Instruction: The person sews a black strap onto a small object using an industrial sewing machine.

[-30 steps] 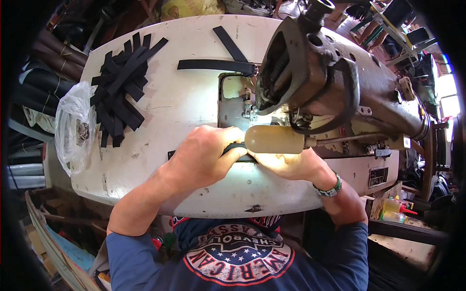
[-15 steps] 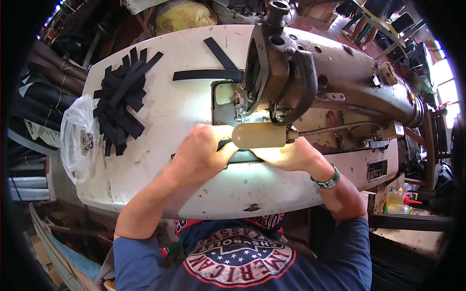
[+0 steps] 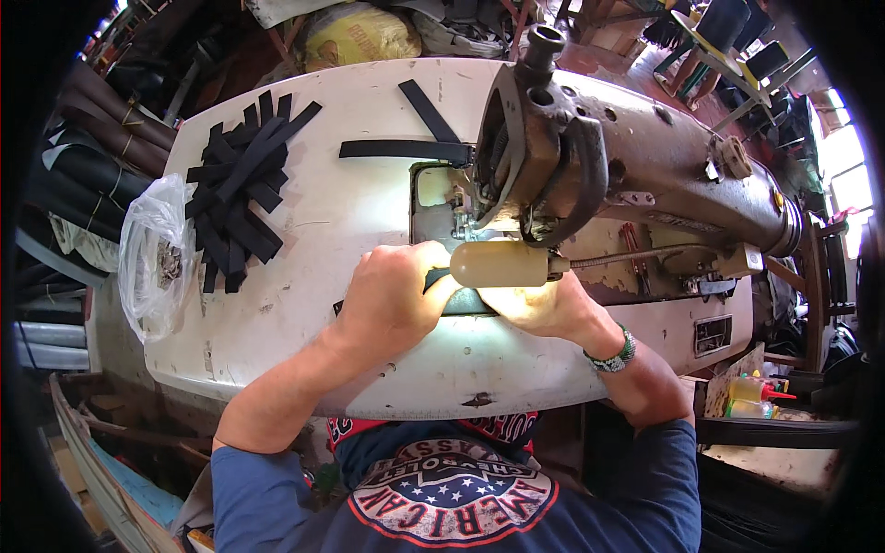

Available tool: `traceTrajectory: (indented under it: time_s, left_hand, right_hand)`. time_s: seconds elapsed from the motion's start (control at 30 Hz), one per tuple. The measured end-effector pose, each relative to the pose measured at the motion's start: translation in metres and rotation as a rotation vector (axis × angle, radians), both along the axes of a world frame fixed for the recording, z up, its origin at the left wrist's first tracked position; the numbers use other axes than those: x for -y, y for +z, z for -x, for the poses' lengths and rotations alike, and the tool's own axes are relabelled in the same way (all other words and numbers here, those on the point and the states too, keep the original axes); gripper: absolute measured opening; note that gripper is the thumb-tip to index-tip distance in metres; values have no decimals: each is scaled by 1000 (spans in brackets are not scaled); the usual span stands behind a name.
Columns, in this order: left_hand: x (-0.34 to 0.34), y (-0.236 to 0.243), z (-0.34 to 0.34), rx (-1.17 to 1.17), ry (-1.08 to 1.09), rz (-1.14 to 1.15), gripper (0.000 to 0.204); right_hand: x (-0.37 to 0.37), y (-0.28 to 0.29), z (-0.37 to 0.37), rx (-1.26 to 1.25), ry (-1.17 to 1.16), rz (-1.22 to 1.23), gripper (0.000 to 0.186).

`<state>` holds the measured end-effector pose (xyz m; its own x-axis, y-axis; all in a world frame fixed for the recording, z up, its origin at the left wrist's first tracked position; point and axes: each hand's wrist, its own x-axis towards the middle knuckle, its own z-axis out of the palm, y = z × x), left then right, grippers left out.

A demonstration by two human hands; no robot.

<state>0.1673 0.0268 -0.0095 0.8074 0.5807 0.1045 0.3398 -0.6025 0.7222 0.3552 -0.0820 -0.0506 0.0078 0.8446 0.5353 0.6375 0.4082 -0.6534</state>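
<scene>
The left hand [image 3: 396, 290] is curled, its thumb and fingers pinching a dark strip [image 3: 437, 276] at the front of the sewing machine's metal bed plate [image 3: 430, 224]. The right hand [image 3: 544, 306] sits just beside it, a beaded bracelet [image 3: 616, 354] around the wrist; its fingertips are partly hidden behind the beige lamp [image 3: 498, 264], so I cannot tell whether they grip the strip or merely rest near it. The lamp's flexible metal stalk reaches off to the right. Above the hands stands the worn brown sewing machine [image 3: 636, 161], its head overhanging the plate. To the left of the head, two black straps lie at an angle on the white tabletop [image 3: 304, 221]. Farther left is a jumbled pile of black straps [image 3: 241, 189], and next to it a clear plastic bag [image 3: 152, 263]. Past the left edge are rolls of dark material [image 3: 111, 124]; a yellow sack [image 3: 359, 39] sits beyond the far edge.
</scene>
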Motion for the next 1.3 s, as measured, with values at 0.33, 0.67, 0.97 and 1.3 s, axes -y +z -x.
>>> traceTrajectory:
  time_s: [0.33, 0.67, 0.97, 1.3]
  left_hand:
    - [3, -4, 3, -34, 33, -50, 14]
    - [9, -11, 0, 28, 69, -75, 14]
    - [9, -20, -3, 128, 64, -142, 15]
    - [5, -22, -5, 221, -34, -157, 11]
  right_hand:
    - [3, 2, -4, 187, 39, 94, 25]
    - [-1, -2, -1, 89, -26, -50, 15]
    - [-2, -9, 3, 141, -92, -85, 16]
    - [9, -10, 3, 313, -126, -11, 20]
